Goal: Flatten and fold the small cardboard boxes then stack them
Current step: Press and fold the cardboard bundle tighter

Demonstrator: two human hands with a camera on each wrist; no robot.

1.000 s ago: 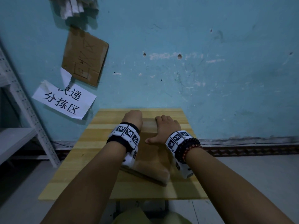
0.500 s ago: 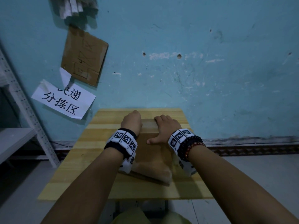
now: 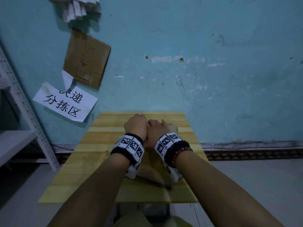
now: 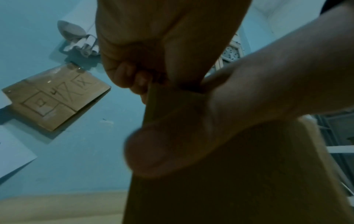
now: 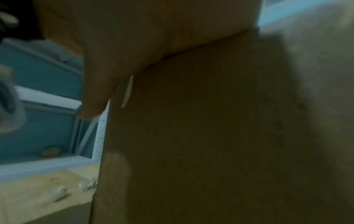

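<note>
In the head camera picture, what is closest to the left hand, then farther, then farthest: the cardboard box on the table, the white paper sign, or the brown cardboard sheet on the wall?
1. The cardboard box: under the left hand, touching it.
2. The white paper sign: on the wall, left of the hand.
3. The brown cardboard sheet: higher on the wall, above the sign.

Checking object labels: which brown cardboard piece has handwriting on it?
The brown cardboard sheet fixed to the blue wall bears pen marks; the flattened cardboard box under both hands looks unmarked.
</note>
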